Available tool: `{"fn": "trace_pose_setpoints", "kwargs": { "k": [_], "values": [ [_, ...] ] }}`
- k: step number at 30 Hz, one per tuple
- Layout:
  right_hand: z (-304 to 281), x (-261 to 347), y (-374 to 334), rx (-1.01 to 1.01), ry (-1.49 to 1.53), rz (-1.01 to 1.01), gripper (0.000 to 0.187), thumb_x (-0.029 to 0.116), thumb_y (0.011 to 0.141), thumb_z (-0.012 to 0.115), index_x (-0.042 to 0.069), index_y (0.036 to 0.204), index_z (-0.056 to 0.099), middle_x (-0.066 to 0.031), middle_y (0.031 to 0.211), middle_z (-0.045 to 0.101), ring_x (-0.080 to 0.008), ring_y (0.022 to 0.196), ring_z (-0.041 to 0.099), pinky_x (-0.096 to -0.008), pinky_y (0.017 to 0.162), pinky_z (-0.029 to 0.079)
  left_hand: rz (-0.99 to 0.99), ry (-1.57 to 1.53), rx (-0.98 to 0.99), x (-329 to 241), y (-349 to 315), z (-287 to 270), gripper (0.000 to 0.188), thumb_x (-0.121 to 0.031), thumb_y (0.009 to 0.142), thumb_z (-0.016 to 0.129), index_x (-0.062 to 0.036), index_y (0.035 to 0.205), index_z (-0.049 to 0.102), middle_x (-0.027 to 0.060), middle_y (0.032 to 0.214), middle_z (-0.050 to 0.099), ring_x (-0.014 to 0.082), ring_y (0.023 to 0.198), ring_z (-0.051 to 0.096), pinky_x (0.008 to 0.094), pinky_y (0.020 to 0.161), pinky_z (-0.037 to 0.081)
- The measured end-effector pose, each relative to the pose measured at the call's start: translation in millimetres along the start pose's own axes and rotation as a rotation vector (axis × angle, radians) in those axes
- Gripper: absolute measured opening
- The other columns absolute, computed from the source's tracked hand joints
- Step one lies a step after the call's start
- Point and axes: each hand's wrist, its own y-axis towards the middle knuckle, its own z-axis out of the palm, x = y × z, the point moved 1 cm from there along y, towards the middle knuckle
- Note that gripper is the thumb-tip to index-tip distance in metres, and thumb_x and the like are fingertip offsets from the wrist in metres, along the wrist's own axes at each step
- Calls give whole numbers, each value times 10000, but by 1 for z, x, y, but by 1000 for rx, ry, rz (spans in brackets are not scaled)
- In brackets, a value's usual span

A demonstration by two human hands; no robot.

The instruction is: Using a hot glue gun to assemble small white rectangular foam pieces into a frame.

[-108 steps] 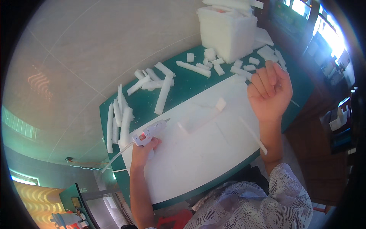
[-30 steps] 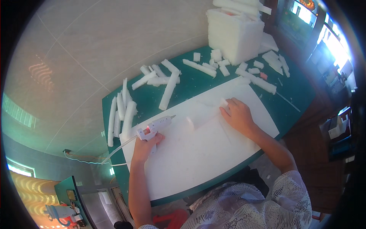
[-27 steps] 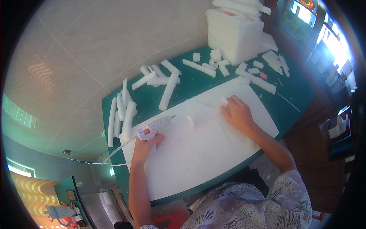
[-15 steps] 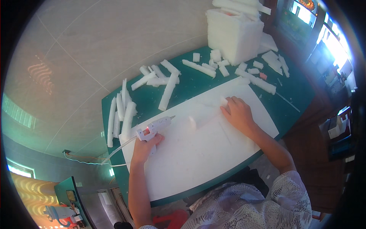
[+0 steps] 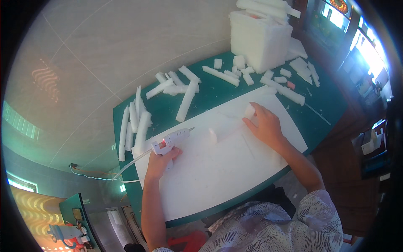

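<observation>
My left hand (image 5: 160, 163) is closed around the handle of a white hot glue gun (image 5: 174, 137), whose nozzle points right over a large white board (image 5: 201, 185). A glue stick and a white cord trail from the gun's back to the left. In my right hand (image 5: 266, 126), a small white foam piece (image 5: 249, 111) is pinched between thumb and fingers above the board's far right part. Between my hands, a white foam piece (image 5: 213, 135) rests on the board, its outline faint against the white.
The green table (image 5: 252, 95) carries long foam strips (image 5: 188, 101) behind the board, more strips (image 5: 142, 128) at left, and small foam blocks (image 5: 239, 63). At the far right stands a big white foam box (image 5: 260, 42). A cord (image 5: 94, 178) runs to a wall outlet.
My right hand's fingers have shifted on the small foam piece, which now shows more clearly and slightly raised. The left hand and glue gun stay nearly in place; the view has shifted slightly.
</observation>
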Motion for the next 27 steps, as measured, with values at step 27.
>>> {"fn": "trace_pose_setpoints", "kwargs": {
  "k": [27],
  "values": [
    [-86,-42,-58,444,-377,-617,270,110,833,596,42,1092,627,-100,1233,581,-274,1217,509,-395,958,440,16,-33,-24,-3,-5,-3,177,-97,806,686,-17,961,658,84,877,706,145,785,636,291,710,505]
  ]
}}
